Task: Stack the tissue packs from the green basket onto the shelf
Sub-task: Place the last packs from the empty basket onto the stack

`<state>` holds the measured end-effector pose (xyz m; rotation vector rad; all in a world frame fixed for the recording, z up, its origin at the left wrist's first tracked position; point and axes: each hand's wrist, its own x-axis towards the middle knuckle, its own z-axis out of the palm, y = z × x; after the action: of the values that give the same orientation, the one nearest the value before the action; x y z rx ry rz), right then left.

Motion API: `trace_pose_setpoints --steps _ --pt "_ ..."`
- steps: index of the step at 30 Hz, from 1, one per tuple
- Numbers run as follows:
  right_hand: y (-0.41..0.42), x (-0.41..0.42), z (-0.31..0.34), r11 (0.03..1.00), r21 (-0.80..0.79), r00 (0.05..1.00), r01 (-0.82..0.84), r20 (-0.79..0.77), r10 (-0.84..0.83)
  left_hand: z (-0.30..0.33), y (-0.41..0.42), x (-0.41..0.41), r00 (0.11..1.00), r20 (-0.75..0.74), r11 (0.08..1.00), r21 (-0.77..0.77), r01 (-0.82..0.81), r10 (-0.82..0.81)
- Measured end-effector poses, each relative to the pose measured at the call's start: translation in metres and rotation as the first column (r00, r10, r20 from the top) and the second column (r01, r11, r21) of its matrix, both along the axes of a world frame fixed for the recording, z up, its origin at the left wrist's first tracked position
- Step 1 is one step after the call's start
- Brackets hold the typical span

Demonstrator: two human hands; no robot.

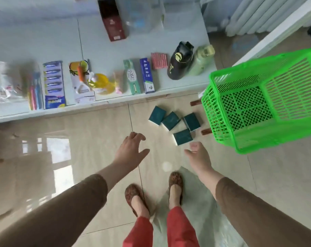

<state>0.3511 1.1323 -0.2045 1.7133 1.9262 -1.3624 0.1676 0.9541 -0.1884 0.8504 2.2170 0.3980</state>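
1. A white shelf (101,41) runs across the top of the view, carrying from the left a pack of toothbrushes (34,91), a card of razors (54,84), a yellow bottle (100,82), two toothpaste boxes (139,76), a black jug (180,61) and a pale green jug (201,60).
2. The left hand (131,148) hangs over the tiled floor (71,157) with fingers spread and relaxed, holding nothing.
3. Four dark teal tissue packs (174,123) lie loose on the floor in front of the shelf, clustered and touching or just beside one another, between the left hand and the basket.
4. The right hand (198,154) hovers just below the nearest pack, fingers loosely curled, gripping nothing.
5. The green basket (268,102) sits at the right, tilted toward the camera, with no packs visible inside through its mesh.
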Motion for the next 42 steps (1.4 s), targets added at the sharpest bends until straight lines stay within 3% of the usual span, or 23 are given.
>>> trace_pose_setpoints --steps 7,10,12,15,18,21,25,28,33,36,39,42 --pt "0.038 0.026 -0.197 0.995 -0.059 0.973 -0.081 0.211 0.092 -0.204 0.036 0.005 0.974 0.121 0.967 -0.198 -0.163 0.189" --pt "0.066 0.019 -0.266 0.998 -0.056 0.966 0.035 0.259 -0.020 -0.279 0.057 -0.009 0.950 0.101 0.939 -0.214 -0.269 0.296" --pt "0.079 0.015 -0.305 0.972 -0.072 0.937 0.223 0.292 -0.193 -0.324 0.073 -0.022 0.934 0.077 0.923 -0.202 -0.328 0.348" --pt "0.088 0.010 -0.349 0.855 -0.157 0.834 0.494 0.362 -0.416 -0.381 0.100 -0.040 0.898 0.045 0.889 -0.173 -0.424 0.438" --pt "0.084 0.006 -0.389 0.765 -0.299 0.804 0.570 0.392 -0.447 -0.424 0.131 -0.054 0.847 0.058 0.846 -0.113 -0.520 0.528" --pt "0.071 -0.004 -0.421 0.695 -0.377 0.790 0.612 0.311 -0.528 -0.453 0.162 -0.063 0.813 0.112 0.821 -0.071 -0.567 0.572" --pt "0.061 -0.021 -0.434 0.504 -0.396 0.610 0.768 0.213 -0.763 -0.474 0.173 -0.062 0.756 0.209 0.785 -0.152 -0.601 0.620" --pt "0.050 -0.020 -0.416 0.514 -0.409 0.614 0.754 0.160 -0.773 -0.465 0.158 -0.057 0.735 0.242 0.772 -0.254 -0.582 0.634" --pt "0.015 -0.007 -0.322 0.484 -0.457 0.596 0.746 0.135 -0.791 -0.386 0.090 -0.038 0.802 0.185 0.812 -0.288 -0.508 0.567" --pt "-0.013 -0.008 -0.230 0.668 -0.389 0.727 0.634 0.006 -0.687 -0.288 0.048 -0.033 0.750 0.280 0.801 -0.234 -0.551 0.599" --pt "-0.030 -0.017 -0.123 0.839 -0.309 0.851 0.447 -0.143 -0.506 -0.165 0.011 -0.044 0.772 0.308 0.829 -0.143 -0.541 0.557" --pt "-0.034 -0.036 -0.008 0.946 -0.172 0.908 0.273 -0.280 -0.313 -0.028 -0.022 -0.066 0.792 0.281 0.828 -0.019 -0.560 0.542"
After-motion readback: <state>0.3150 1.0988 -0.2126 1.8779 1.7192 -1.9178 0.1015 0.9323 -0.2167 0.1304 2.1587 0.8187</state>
